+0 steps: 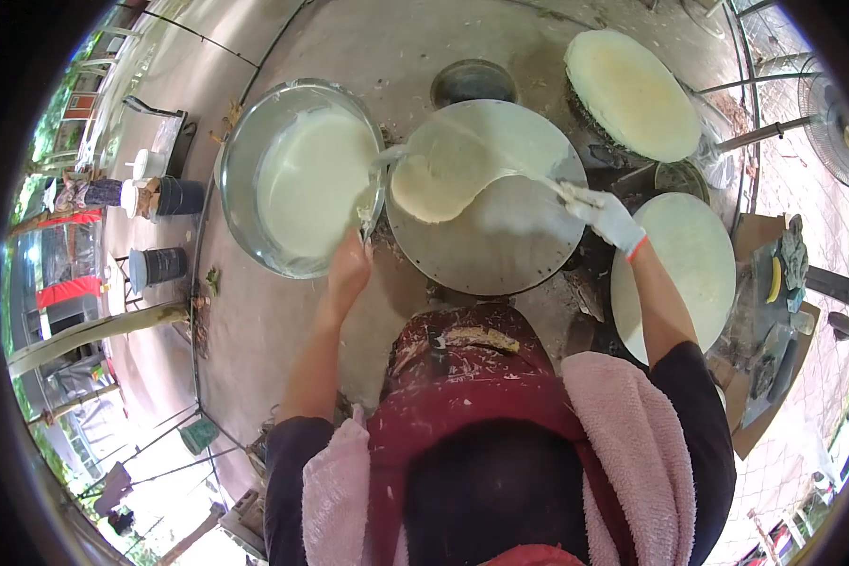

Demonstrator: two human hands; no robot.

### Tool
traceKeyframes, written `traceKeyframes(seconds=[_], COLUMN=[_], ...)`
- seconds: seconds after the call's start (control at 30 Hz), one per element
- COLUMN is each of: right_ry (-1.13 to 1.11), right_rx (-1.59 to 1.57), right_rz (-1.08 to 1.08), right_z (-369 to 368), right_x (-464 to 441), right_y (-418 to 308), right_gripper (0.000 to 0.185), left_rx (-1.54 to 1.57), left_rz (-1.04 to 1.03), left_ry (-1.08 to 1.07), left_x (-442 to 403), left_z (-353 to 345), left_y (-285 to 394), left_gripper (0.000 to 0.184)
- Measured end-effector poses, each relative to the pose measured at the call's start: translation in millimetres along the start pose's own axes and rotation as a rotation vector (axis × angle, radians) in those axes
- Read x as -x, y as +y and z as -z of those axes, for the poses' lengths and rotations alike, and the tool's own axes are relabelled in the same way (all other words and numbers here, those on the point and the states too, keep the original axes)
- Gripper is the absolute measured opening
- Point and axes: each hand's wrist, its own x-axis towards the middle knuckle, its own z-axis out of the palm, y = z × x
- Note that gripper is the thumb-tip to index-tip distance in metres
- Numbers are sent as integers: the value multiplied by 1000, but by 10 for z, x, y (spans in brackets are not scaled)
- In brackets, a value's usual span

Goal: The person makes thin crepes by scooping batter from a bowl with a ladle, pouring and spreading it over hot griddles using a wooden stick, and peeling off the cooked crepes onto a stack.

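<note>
My bare left hand (349,264) is closed around the handle of a batter-smeared ladle (379,170) beside the basin's right rim. Part of the ladle is blurred, so its full shape is unclear. Pale batter (302,179) fills the bottom of the large metal basin (243,203). On the round flat griddle (486,250), a thin layer of batter (432,196) covers part of the left and upper surface. In a white glove, my right hand (611,222) grips a thin spreader (542,181) that reaches over the griddle; its far end is smeared by motion.
Large round pale pancakes lie at the upper right (632,94) and lower right (674,274). A dark round pan (474,83) sits behind the griddle. Dark buckets (179,196) stand left, a fan (835,132) far right. A splattered red stool (467,340) is before me.
</note>
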Motion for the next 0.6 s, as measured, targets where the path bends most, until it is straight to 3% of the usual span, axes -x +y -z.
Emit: traceKeyframes(seconds=[0.1,0.13,0.23,0.3,0.37,0.43,0.5,0.53,0.57,0.6], right_ry=[-218,-305,-374,-405,-322,-213,20,-14,65,104], right_rx=[102,141,32,37,-22,-61,-497,-598,-766,-700], right_rz=[49,-271,-409,-405,-428,-511,-436,-450,-532,-520], right_z=[-152,-249,-391,-418,-467,-600,-1075,-1275,-1567,-1841], right_x=[-187,-120,217,499,871,1336,1654,1713,1712,1597], right_y=[13,-259,-336,-267,-137,-324,-29,23,103,56], right_gripper=[47,44,43,41,45,52,64,68,53,44], left_rx=[-143,-181,-287,-628,-667,-139,-55,-14,60,136], left_rz=[-58,-67,-103,-427,-466,69,52,40,-33,-106], left_ry=[-100,-140,-141,-174,-285,-400,-501,-556,-469,-381], left_x=[129,245,804,1295,1669,1804,1669,1583,1478,1362], left_z=[27,49,38,-79,-135,-153,-66,25,132,237], left_y=[-81,-125,-237,-537,-621,-179,56,97,92,75], left_gripper=[17,17,14,15,19,23,25,26,25,23])
